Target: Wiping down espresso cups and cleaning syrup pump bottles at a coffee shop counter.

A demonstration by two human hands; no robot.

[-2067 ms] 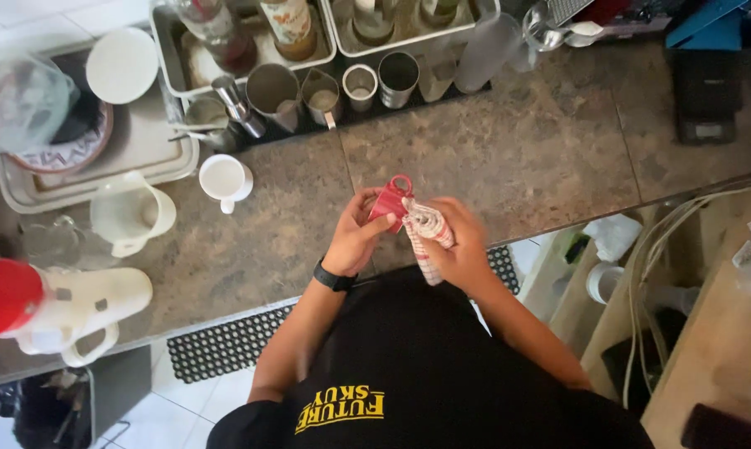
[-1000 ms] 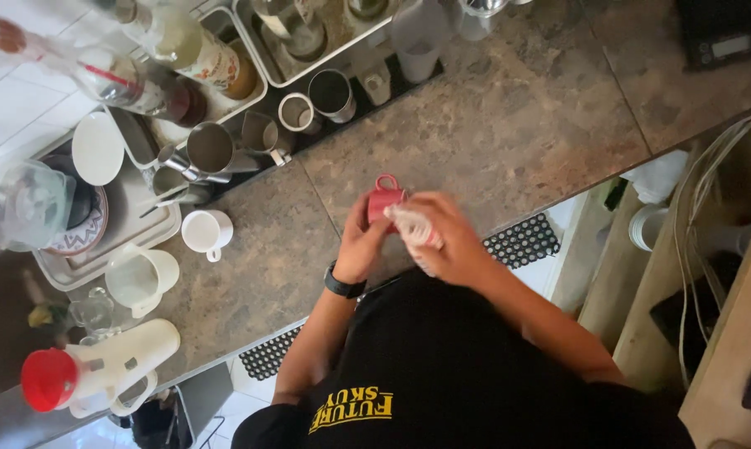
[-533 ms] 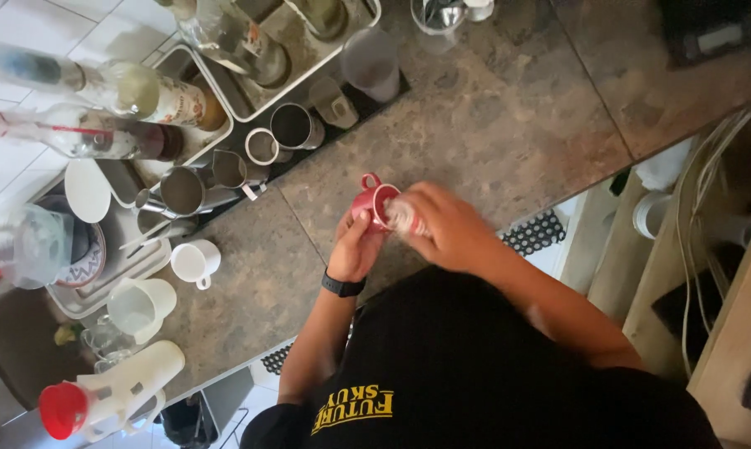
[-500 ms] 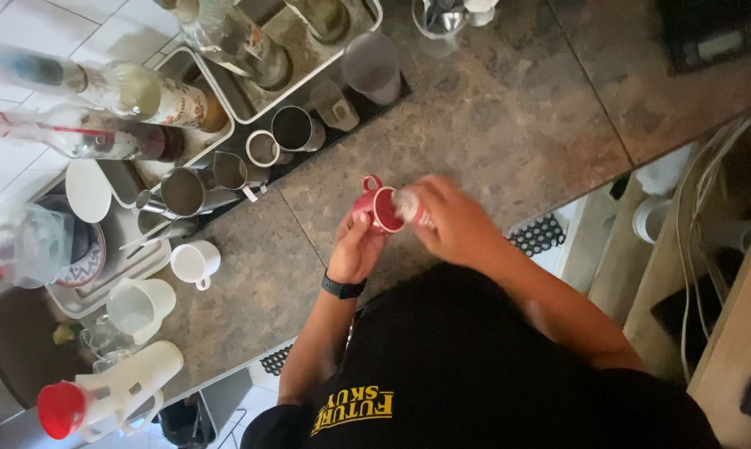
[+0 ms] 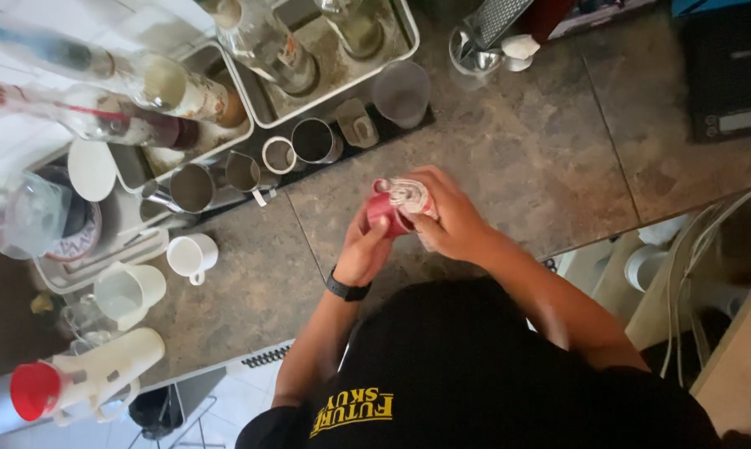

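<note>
My left hand (image 5: pixel 365 251), with a black watch on the wrist, grips a small red cup (image 5: pixel 382 213) from below, over the stone counter (image 5: pixel 525 158). My right hand (image 5: pixel 447 223) is wrapped around a white can with a red pattern (image 5: pixel 408 192). The can is tipped with its top end against the cup's mouth. What is inside the cup is hidden by the can and my fingers.
Several metal pitchers (image 5: pixel 194 186) stand along a black mat behind the cup. Metal trays (image 5: pixel 251 100) hold bottles and jars. A white cup (image 5: pixel 188 254), a white jug (image 5: pixel 130 291) and a red-capped white container (image 5: pixel 76 387) sit at left. A black scale (image 5: pixel 729 79) is at top right.
My view has swung, so the counter shifted in frame. Both hands stay together, and the can has tipped closer onto the red cup.
</note>
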